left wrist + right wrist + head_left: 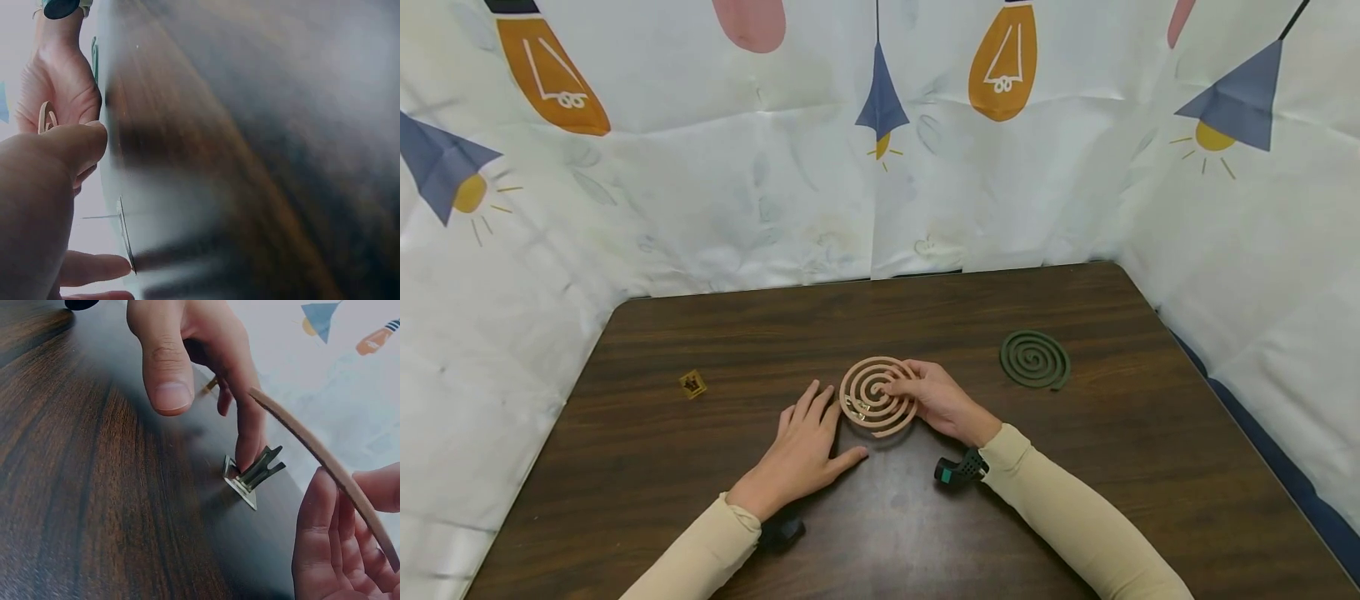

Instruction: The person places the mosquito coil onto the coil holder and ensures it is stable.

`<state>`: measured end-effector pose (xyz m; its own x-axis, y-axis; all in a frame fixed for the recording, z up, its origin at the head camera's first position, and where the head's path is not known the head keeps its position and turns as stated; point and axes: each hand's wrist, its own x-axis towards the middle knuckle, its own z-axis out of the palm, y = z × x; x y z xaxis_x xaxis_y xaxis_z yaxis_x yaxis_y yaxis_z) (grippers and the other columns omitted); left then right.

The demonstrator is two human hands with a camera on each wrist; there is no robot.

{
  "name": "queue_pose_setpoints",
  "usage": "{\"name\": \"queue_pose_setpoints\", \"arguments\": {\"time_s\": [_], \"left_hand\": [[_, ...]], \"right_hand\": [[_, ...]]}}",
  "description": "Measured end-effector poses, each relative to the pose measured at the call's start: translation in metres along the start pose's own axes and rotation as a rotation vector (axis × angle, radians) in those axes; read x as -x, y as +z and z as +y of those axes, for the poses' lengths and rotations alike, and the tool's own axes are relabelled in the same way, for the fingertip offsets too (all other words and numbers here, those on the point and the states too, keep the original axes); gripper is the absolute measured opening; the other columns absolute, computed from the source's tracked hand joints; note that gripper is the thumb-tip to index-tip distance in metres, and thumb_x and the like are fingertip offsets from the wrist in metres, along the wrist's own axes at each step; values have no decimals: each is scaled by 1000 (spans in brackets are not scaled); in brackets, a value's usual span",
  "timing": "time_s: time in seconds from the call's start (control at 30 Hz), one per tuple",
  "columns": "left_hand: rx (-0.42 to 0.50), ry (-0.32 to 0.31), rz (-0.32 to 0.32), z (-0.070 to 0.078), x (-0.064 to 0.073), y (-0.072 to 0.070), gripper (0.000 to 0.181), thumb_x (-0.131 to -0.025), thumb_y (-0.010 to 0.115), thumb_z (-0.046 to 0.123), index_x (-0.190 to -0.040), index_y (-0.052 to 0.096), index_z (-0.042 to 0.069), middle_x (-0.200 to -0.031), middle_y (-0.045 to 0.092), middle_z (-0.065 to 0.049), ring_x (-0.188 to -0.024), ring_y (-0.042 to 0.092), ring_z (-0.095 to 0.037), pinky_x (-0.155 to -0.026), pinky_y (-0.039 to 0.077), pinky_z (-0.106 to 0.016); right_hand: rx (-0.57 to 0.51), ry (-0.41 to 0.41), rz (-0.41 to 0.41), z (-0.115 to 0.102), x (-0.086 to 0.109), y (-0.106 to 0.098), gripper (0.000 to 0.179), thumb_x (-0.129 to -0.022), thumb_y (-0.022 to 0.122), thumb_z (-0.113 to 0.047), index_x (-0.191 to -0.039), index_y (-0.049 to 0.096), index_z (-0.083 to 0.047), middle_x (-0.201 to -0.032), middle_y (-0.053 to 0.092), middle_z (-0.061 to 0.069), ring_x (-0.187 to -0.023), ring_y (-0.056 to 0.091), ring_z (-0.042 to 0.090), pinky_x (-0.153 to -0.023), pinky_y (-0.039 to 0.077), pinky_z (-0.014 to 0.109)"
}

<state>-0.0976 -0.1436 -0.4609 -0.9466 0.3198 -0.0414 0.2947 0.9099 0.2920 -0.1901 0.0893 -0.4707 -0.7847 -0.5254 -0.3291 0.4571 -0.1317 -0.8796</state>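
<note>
Between thumb and fingers, my right hand [951, 406] pinches the right side of a tan mosquito coil [874, 398], raised over the table and tilted in the right wrist view. Flat on the tabletop under the coil's left side is a small metal coil stand [248, 479], its forked prongs standing up from a square base. My left hand [801, 450] lies low over the table with straight, spread fingers, one fingertip at the stand's base. Through the coil's gaps, bits of the stand glint in the head view.
A dark green mosquito coil [1034, 359] lies at the right of the brown wooden table [880, 533]. Farther left sits a small gold square metal piece [692, 384]. White curtains [700, 192] printed with lamps enclose the back and sides.
</note>
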Motion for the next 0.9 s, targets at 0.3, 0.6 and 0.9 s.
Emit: {"name": "queue_pose_setpoints", "arguments": {"time_s": [0.3, 0.6, 0.9], "left_hand": [[8, 5, 8, -10, 1, -4, 80, -93, 68, 62, -154, 50, 14, -167, 36, -19, -159, 20, -47, -113, 33, -72], [15, 7, -13, -11, 3, -3, 86, -93, 67, 63, -157, 45, 9, -168, 33, -19, -160, 17, -47, -113, 33, -71], [37, -15, -42, -7, 4, -1, 97, -94, 66, 63, -163, 31, 5, -170, 27, -22, -161, 12, -45, -117, 30, -70]], "right_hand": [[-9, 7, -9, 1, 0, 3, 46, -98, 66, -2, -141, 48, 3, -119, 63, 5, -101, 70, 10, -81, 60, 22], [0, 28, -9, 1, 1, 9, 54, -97, 68, -4, -147, 47, 2, -117, 65, 4, -99, 69, 9, -80, 59, 22], [26, 51, 9, 1, -2, 14, 56, -97, 68, -4, -149, 46, 4, -119, 65, 5, -102, 70, 9, -81, 59, 22]]}}
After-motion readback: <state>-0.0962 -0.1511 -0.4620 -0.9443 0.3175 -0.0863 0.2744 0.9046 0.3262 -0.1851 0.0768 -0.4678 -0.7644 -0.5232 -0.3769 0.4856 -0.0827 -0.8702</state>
